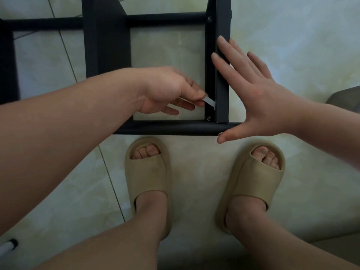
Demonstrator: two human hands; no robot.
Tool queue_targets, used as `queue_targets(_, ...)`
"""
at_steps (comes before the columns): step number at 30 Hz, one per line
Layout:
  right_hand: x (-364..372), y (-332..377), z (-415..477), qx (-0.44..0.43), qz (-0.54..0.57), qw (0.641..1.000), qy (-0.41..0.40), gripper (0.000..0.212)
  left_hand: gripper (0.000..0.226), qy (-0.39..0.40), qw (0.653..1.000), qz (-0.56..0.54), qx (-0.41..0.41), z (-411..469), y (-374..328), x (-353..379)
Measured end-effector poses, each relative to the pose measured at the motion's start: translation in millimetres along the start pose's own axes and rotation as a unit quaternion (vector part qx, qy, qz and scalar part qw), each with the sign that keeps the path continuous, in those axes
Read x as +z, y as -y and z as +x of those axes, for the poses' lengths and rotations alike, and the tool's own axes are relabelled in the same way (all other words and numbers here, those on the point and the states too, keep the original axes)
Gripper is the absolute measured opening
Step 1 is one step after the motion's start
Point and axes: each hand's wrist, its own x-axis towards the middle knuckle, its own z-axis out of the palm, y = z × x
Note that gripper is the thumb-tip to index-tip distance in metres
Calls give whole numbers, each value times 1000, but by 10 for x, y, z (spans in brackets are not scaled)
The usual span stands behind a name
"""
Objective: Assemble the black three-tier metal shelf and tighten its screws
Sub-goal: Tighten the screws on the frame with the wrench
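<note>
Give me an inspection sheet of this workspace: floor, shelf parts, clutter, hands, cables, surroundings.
Surface: pale tiled floor.
Job's things: black shelf frame; a screw in its near corner joint; flat metal tool beside the right post.
Clutter: white tube with a black cap, bottom left.
Grippers: left hand pinches the flat metal tool; right hand open, fingers on the right post.
Cables: thin dark line upper left; cannot tell if it is a cable.
Surroundings: beige slippers; grey object at the right edge.

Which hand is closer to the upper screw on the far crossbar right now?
Right. The right hand lies open against the black post, fingertips just below the upper screw. The left hand is much lower, pinching a flat metal tool beside the lower screw.
</note>
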Motion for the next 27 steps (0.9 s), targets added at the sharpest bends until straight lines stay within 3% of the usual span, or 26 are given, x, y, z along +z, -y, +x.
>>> queue_targets(9, 4, 4, -7, -3, -14, 1000, -2, 137, 7, 7, 998, 59, 11, -32, -3, -38)
queue_targets(27, -7, -7, -9, -22, -146, 989, -21, 134, 8, 26, 982, 185, 24, -92, -34, -41)
